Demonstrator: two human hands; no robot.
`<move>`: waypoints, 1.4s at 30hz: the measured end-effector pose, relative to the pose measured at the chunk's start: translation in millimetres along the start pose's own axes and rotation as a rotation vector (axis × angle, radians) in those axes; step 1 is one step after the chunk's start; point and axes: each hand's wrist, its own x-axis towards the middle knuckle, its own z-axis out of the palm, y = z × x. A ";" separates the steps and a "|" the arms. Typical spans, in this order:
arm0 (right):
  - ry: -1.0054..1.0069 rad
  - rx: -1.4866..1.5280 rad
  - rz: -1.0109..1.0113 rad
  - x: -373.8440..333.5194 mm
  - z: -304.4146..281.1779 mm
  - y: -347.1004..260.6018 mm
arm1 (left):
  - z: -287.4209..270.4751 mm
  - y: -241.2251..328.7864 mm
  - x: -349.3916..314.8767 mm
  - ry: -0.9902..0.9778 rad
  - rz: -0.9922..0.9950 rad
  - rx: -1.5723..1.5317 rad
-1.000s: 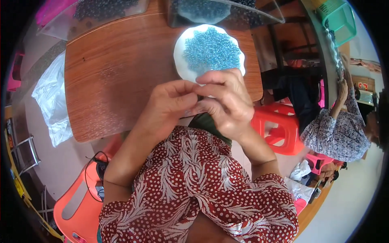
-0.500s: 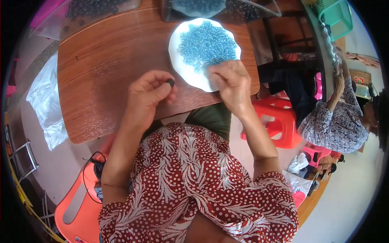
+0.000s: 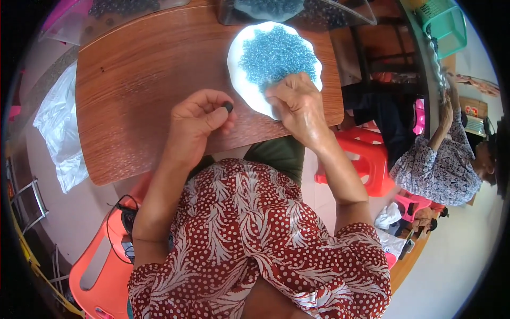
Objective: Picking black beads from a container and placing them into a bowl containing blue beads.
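A white scalloped plate [image 3: 243,85] sits on the wooden table, heaped with small shiny blue beads [image 3: 276,56]. Over the plate's near right part, my right hand [image 3: 300,106] is closed with thumb and fingertips together. Whatever those fingers may hold is too small or hidden to make out. To the left of the plate, my left hand [image 3: 199,117] pinches a small black rounded piece [image 3: 228,106] between thumb and forefinger, just above the table's near edge.
On the brown table [image 3: 143,95], clear bins with dark round pieces [image 3: 334,16] stand along the far side. A red stool [image 3: 366,165] is at the right, an orange chair [image 3: 93,266] at lower left, and a white plastic bag [image 3: 58,133] left. Another person [image 3: 438,165] works at the right.
My right hand has shifted a little leftward over the plate, its fingers still together. My left hand keeps its pinch on the black piece. The whole view has moved slightly.
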 end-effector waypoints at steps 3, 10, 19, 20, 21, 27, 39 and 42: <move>-0.012 0.005 -0.025 1.5 0.3 0.5 | -1.1 -0.7 0.2 -0.005 0.005 -0.002; -0.058 -0.056 -0.080 0.9 2.8 0.3 | -0.9 -2.7 2.9 -0.013 -0.007 0.033; 0.065 0.279 0.120 0.3 -8.9 -21.4 | 5.0 -1.4 2.6 0.022 -0.107 -0.116; 0.064 0.283 0.117 1.6 -11.8 -27.3 | 6.1 -2.2 2.7 0.026 -0.104 -0.115; 0.061 0.331 0.107 3.3 -14.1 -33.2 | 6.9 -3.2 2.6 0.006 -0.116 -0.147; 0.045 0.425 0.011 9.4 -14.2 -45.9 | 10.1 -6.8 4.9 -0.026 -0.177 -0.314; 0.089 0.308 -0.003 12.0 -13.9 -49.0 | 21.1 -7.5 2.9 0.009 -0.101 -0.248; 0.075 0.376 0.023 12.1 -18.3 -46.1 | 24.9 -4.1 0.8 0.045 -0.124 -0.167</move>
